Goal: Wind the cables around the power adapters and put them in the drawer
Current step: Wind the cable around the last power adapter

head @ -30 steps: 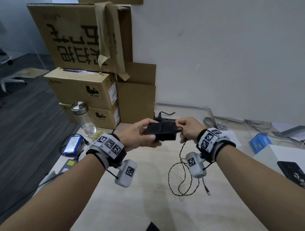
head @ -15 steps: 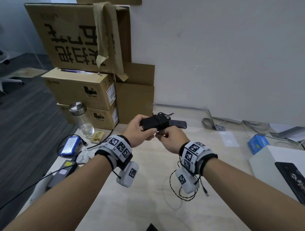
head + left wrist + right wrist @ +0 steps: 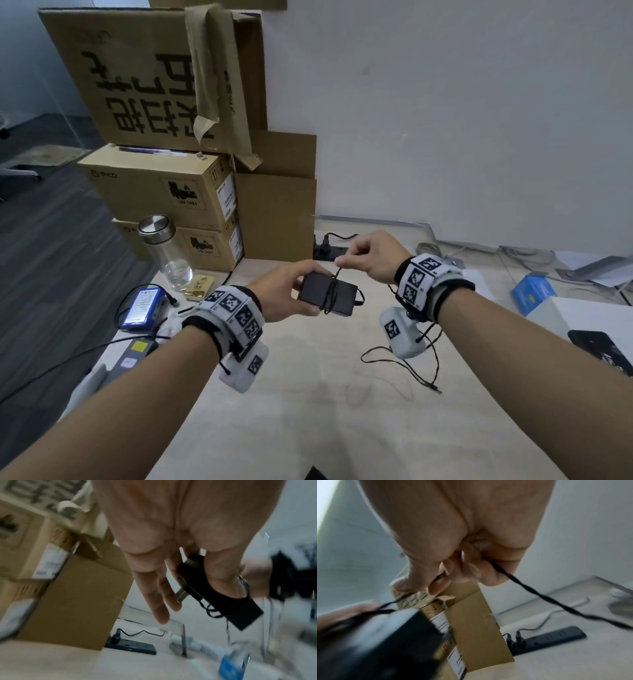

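My left hand (image 3: pixel 287 291) grips one end of a flat black power adapter (image 3: pixel 327 297) above the light wooden desk (image 3: pixel 308 411). A few turns of its thin black cable (image 3: pixel 330 291) cross the adapter's middle. My right hand (image 3: pixel 370 255) pinches the cable just above the adapter, pulling it taut. The loose remainder of the cable (image 3: pixel 404 366) hangs under my right wrist and trails onto the desk, ending in a small plug (image 3: pixel 435 389). In the left wrist view the adapter (image 3: pixel 214 592) lies between thumb and fingers. In the right wrist view the cable (image 3: pixel 530 592) runs out of my curled fingers (image 3: pixel 471 569). No drawer is in view.
Stacked cardboard boxes (image 3: pixel 164 192) stand at the back left, with a glass bottle (image 3: pixel 168 253) and a blue battery pack (image 3: pixel 142 306) in front. A black power strip (image 3: pixel 329 251) lies by the wall. A blue box (image 3: pixel 532 296) and a white box (image 3: pixel 589 315) sit right.
My right hand has come up from under the adapter to above it, carrying the cable over for another turn. The adapter has turned flatter, and the loose cable on the desk is shorter.
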